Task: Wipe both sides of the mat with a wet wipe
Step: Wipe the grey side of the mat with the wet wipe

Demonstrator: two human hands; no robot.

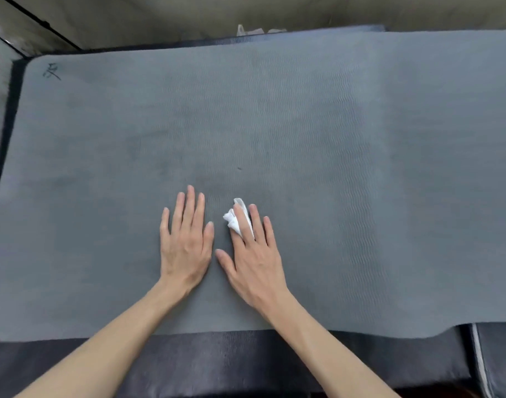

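Nearest the bottom of the frame, my two forearms are reaching in over a dark padded surface [217, 366] that is carrying the grey mat [332, 133], which is lying flat and filling most of the picture. Just above centre-bottom, my left hand [185, 239] is resting flat on the mat with fingers straight and released, holding nothing, apparently steadying it. Just beside it, my right hand [251, 248] is pressing the white wet wipe [234, 218] against the mat under straight fingers, the crumpled wipe showing around the index finger. I am judging that I am wiping the upward face, working the near middle; faint darker patches towards the left of the frame could be damp or dirt, I cannot tell which. The next move is calling for sweeping the wipe outward over the remaining area, and flipping the mat for the other side is not yet done. At the top centre, something pale and crumpled [247, 30] is peeking over the far edge; no containers are showing anywhere.
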